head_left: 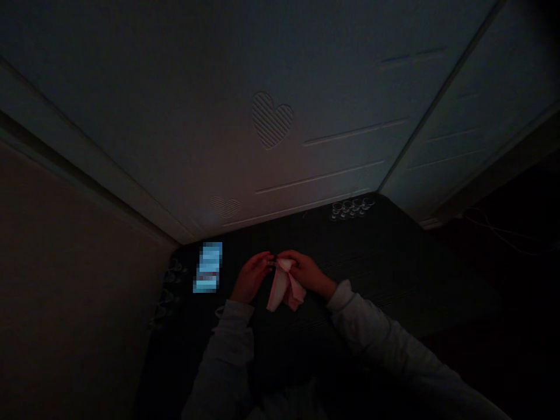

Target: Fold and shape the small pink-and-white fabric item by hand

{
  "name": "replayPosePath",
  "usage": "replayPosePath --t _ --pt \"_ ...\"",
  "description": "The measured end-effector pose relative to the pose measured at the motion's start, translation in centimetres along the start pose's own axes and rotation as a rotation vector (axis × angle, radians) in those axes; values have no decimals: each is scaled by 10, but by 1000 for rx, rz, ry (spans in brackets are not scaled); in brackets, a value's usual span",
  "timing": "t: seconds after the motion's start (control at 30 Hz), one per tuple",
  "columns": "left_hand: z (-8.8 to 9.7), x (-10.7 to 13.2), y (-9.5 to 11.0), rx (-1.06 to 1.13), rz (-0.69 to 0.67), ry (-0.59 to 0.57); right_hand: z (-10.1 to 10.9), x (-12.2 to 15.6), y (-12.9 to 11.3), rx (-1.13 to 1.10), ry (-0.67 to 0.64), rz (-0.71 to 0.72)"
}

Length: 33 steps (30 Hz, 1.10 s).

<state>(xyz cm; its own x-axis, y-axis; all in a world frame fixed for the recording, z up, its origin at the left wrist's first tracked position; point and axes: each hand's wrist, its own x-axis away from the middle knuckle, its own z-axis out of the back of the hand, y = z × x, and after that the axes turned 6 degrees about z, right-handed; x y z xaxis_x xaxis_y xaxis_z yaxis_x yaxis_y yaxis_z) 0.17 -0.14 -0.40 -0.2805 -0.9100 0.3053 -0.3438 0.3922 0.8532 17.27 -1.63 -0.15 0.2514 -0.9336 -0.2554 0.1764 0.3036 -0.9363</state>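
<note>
My right hand (306, 271) is closed on a pink and white cloth (286, 289), whose loose folds hang below the fingers. Close beside it, my left hand (254, 277) has its fingers closed around a small clear piece, apparently a small glass (271, 263). Its far end meets the cloth and is partly hidden, and the dimness blurs its outline. Both hands are above the dark tabletop (280, 350).
Several small stemmed glasses (350, 209) stand in rows at the table's back right. More glasses (168, 291) line the left edge. A lit phone (207, 268), its screen blurred out, is left of my hands. Behind rises a white panel with hearts (271, 119).
</note>
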Motion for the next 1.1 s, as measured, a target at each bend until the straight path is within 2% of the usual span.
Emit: replayPosePath --t 0.23,0.77,1.1 --pt "0 1 1 7 -17 -15 -1 0 -3 44 22 -26" --pt "-4 1 3 11 15 41 -1 1 -5 33 66 4" --pt "0 1 4 55 7 -36 0 0 -2 83 31 -20"
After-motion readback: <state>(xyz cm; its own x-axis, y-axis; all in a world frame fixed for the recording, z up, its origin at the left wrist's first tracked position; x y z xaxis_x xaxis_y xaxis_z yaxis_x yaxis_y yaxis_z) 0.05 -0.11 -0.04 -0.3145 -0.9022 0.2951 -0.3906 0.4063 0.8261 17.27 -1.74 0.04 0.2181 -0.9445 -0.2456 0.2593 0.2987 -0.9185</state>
